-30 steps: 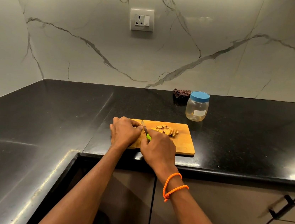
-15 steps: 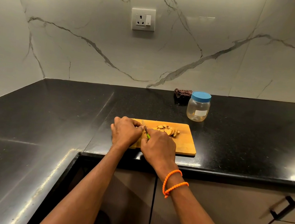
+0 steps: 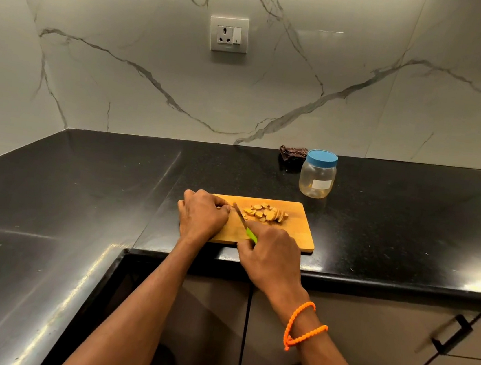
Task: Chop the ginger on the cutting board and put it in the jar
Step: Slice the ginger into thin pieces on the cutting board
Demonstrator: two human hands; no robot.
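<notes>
Roughly mid-task, by my read. A pile of cut ginger slices [image 3: 265, 213] sits on the far middle of the cutting board [image 3: 296, 237], right of the blade. Right hand [image 3: 272, 259] is wrapped around the green handle of the knife [image 3: 243, 223], blade angled toward the far-left corner of the board. Left hand [image 3: 203, 214] has fingers curled down on the board's left end, knuckles right beside the blade; presumably pinning the uncut ginger piece, but it's hidden under the fingers, so can't tell what's left or whether the hand actually grips it.

Remaining, as I judge it: finish the cuts, open the jar, transfer the slices. Jar [image 3: 317, 176] stands beyond the board's far-right corner, apart from it, blue lid [image 3: 322, 158] on, looks empty.

Surface: glossy black stone counter [image 3: 394, 225], L-shaped, board near its front edge. Dark folded cloth [image 3: 292, 154] just behind the jar at the wall. Marble-look backsplash [image 3: 125, 77] with a socket [image 3: 228, 33]. Cabinets below, with a black handle [image 3: 454, 334].
</notes>
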